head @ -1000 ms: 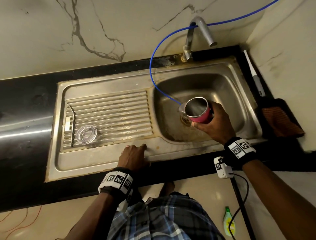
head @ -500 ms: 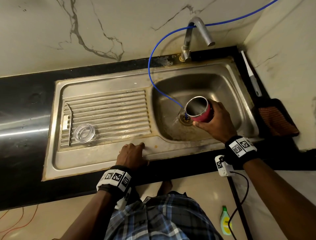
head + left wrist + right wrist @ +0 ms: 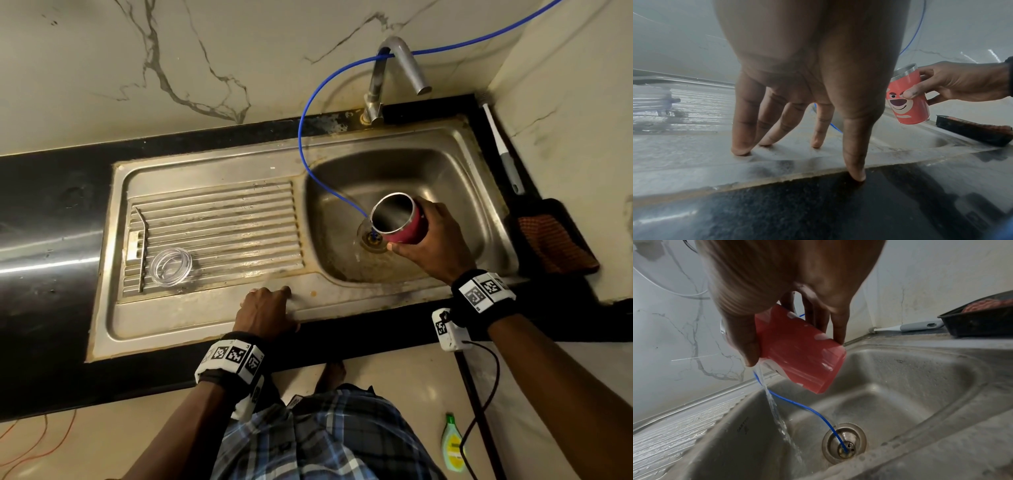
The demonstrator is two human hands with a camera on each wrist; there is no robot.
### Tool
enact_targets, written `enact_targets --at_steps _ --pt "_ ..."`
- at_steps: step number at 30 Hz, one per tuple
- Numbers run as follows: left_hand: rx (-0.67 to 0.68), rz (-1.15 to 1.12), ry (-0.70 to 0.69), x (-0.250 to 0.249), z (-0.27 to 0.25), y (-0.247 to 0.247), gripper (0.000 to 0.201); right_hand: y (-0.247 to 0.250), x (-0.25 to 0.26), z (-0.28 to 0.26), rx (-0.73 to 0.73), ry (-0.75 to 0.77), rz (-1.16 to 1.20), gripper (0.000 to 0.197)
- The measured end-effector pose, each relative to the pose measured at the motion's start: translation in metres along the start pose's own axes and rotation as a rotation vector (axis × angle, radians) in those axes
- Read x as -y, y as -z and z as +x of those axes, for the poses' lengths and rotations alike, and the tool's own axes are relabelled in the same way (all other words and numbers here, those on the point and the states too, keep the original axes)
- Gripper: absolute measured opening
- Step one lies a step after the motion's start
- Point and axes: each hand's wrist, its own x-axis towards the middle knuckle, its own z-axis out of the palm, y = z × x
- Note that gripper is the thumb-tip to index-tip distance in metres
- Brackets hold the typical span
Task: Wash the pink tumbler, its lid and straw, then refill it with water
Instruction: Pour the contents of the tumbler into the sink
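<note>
The pink tumbler (image 3: pixel 407 229) sits tilted in your right hand (image 3: pixel 435 240), its open mouth tipped toward the drainboard side, above the basin of the sink (image 3: pixel 404 171). Your thumb and fingers (image 3: pixel 838 331) wrap around its body, and a stream of water (image 3: pixel 777 408) pours from its rim into the basin, landing beside the drain (image 3: pixel 844 444). A thin blue tube (image 3: pixel 308 113) runs from the wall, past the tap (image 3: pixel 397 72), down into that drain. The clear lid (image 3: pixel 170 266) lies on the ribbed drainboard, with the straw (image 3: pixel 141 250) just beside it. Your left hand (image 3: pixel 265 317) holds nothing; its straight fingers (image 3: pixel 744 129) press on the sink's front edge, and the thumb touches the black desk (image 3: pixel 51 212).
</note>
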Motion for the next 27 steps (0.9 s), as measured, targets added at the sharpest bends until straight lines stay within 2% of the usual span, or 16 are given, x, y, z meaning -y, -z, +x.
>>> enact_targets --at_steps 27 --pt "-0.023 0.001 -0.019 0.0051 0.0077 -0.0053 0.058 0.0082 0.0051 0.0036 0.018 0.034 -0.116 0.099"
